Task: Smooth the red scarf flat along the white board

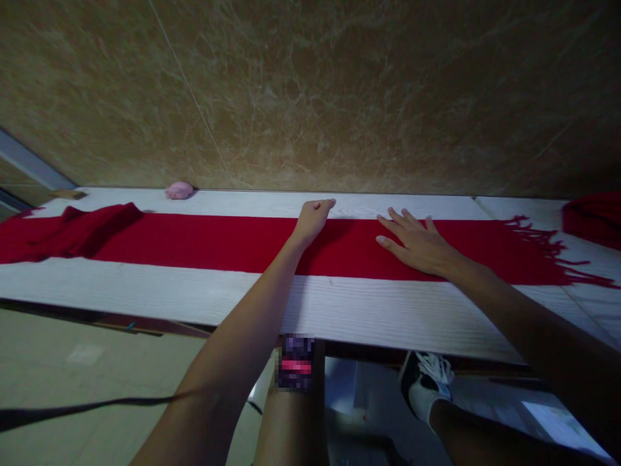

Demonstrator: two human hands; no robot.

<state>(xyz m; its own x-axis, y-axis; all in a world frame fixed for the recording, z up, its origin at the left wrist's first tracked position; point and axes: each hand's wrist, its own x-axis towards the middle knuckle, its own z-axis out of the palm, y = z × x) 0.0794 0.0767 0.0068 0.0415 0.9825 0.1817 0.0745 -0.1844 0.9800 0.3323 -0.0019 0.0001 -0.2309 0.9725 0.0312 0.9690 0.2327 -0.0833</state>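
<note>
A long red scarf (233, 244) lies stretched across a white wood-grain table (369, 309). Its right end spreads into a fringe, and at the left the fabric is bunched in folds. My left hand (313, 223) is closed in a loose fist at the scarf's far edge, with nothing visible in it; whether it touches the cloth I cannot tell. My right hand (420, 244) is open, palm down and fingers spread, over the scarf left of the fringe.
Behind the table rises a brown marbled wall (310, 97). A small pink object (179, 190) sits against it at left, near a small brown block (68, 193). More dark red fabric (594, 219) lies at far right. Below the front edge are legs and a sneaker (424, 388).
</note>
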